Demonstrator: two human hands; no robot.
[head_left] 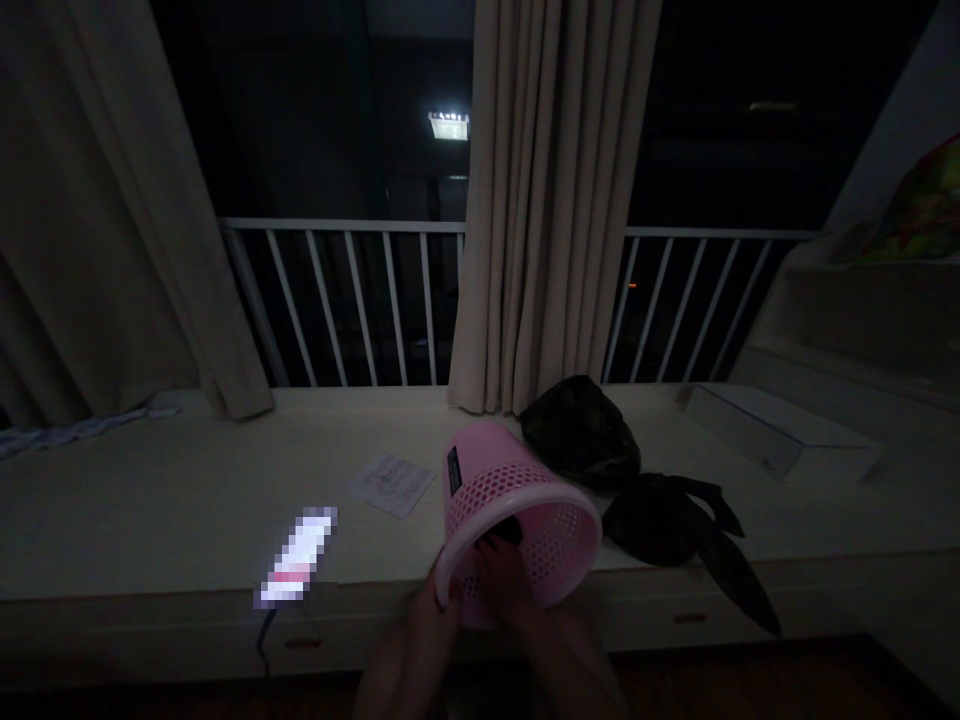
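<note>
A pink perforated plastic basket (499, 480) lies tilted on its side at the front edge of a pale window ledge (165, 490), its mouth turned toward me. My left hand (435, 605) grips the basket's near rim from below. My right hand (504, 572) reaches inside the basket's mouth, fingers curled against something dark in there; I cannot make out what it is. The room is very dim.
Black plastic bags (600, 440) lie right of the basket, one trailing over the ledge edge. A paper sheet (391, 483) and a lit phone (296, 558) with a cable lie to the left. A flat white box (780, 432) sits at right. Curtains (547, 200) and a railing stand behind.
</note>
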